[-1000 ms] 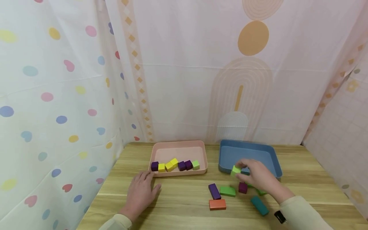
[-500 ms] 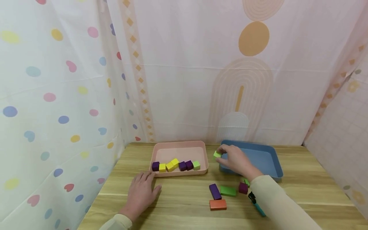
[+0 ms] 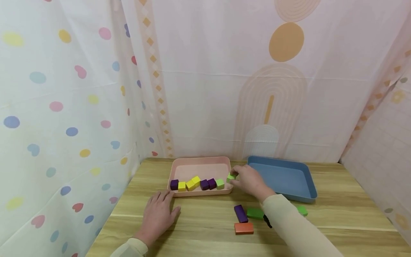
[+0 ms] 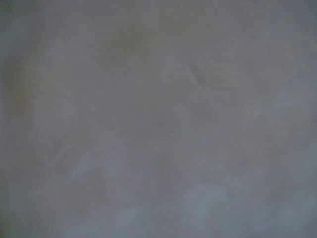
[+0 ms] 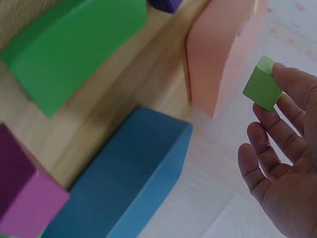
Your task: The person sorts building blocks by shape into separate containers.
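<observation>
Between thumb and fingers my right hand (image 3: pixel 250 181) pinches a light green cube (image 3: pixel 229 177) at the right rim of the pink tray (image 3: pixel 202 161). The right wrist view shows that same green cube (image 5: pixel 263 85) gripped at the fingertips of the hand (image 5: pixel 292 144). In the tray's front part, a row holds purple cubes (image 3: pixel 174 184), yellow cubes (image 3: pixel 182 186) and another light green cube (image 3: pixel 219 184). My left hand (image 3: pixel 157 216) rests on the table with its fingers spread, fingertips by the tray's front left corner. The left wrist view is only a blur.
To the right stands a blue tray (image 3: pixel 289 194). Nearer lie a purple block (image 3: pixel 240 213), a green block (image 3: pixel 255 213) and an orange block (image 3: pixel 244 228). Another green block (image 3: pixel 302 210) shows beyond the right sleeve (image 3: pixel 295 221). A magenta block (image 5: pixel 34 193) appears in the right wrist view.
My right hand has carried the light green cube leftward, from in front of the blue tray to the pink tray's right rim. The left hand has stayed in place.
</observation>
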`<action>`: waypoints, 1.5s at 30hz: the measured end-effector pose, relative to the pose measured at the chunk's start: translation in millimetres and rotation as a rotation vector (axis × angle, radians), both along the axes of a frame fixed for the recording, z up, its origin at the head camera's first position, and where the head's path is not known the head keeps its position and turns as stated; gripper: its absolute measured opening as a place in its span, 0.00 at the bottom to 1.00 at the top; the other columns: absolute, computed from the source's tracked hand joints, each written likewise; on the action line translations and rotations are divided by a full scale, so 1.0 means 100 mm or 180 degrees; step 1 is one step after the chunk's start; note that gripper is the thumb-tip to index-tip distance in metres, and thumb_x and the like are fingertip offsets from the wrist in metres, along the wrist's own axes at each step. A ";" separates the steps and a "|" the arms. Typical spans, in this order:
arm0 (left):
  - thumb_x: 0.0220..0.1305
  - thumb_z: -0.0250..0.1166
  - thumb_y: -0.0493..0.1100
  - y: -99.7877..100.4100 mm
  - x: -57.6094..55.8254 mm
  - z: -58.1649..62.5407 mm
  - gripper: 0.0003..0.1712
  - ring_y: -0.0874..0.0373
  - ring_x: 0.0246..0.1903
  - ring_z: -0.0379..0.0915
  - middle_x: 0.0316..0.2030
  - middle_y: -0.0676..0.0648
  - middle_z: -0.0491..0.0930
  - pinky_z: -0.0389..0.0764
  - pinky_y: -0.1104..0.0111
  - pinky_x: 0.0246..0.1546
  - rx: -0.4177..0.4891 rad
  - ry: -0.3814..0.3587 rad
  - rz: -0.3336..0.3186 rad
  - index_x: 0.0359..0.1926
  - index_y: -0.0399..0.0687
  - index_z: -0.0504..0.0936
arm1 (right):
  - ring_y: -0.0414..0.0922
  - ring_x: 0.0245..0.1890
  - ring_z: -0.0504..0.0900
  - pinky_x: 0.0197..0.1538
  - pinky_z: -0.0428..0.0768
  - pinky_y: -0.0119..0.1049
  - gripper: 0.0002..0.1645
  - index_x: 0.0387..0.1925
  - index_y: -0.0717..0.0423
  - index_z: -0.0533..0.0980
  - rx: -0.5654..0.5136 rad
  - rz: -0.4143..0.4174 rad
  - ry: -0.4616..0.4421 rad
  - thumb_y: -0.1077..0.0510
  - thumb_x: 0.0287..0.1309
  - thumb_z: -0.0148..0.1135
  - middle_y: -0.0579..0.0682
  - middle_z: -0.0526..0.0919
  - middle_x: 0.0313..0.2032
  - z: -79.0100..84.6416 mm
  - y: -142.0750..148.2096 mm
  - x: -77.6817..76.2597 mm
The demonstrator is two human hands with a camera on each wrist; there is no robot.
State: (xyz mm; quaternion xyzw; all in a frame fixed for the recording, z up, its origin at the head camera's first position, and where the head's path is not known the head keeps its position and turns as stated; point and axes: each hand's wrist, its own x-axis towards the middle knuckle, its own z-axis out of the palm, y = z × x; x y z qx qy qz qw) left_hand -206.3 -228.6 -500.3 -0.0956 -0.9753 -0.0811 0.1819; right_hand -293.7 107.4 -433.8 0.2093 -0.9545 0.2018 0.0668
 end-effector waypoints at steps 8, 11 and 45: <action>0.59 0.71 0.57 0.01 0.01 0.03 0.36 0.36 0.59 0.68 0.59 0.38 0.76 0.65 0.44 0.61 -0.0012 -0.0031 0.0008 0.61 0.39 0.77 | 0.46 0.37 0.77 0.42 0.76 0.44 0.11 0.37 0.47 0.83 0.0234 0.0121 0.0271 0.49 0.56 0.73 0.43 0.84 0.34 -0.11 -0.12 -0.01; 0.60 0.70 0.57 0.01 0.02 0.03 0.36 0.36 0.60 0.68 0.59 0.38 0.75 0.65 0.44 0.61 -0.0018 -0.0070 0.0020 0.62 0.39 0.77 | 0.46 0.37 0.77 0.43 0.77 0.44 0.10 0.37 0.47 0.83 0.0308 0.0080 0.0281 0.49 0.56 0.73 0.43 0.84 0.34 -0.14 -0.15 -0.02; 0.58 0.72 0.57 0.00 0.03 0.00 0.38 0.37 0.59 0.68 0.60 0.38 0.74 0.67 0.43 0.59 -0.0030 0.0012 -0.0003 0.62 0.38 0.76 | 0.48 0.35 0.75 0.55 0.64 0.52 0.18 0.14 0.38 0.80 0.0891 -0.0418 0.0463 0.42 0.57 0.70 0.36 0.77 0.17 -0.35 -0.44 -0.11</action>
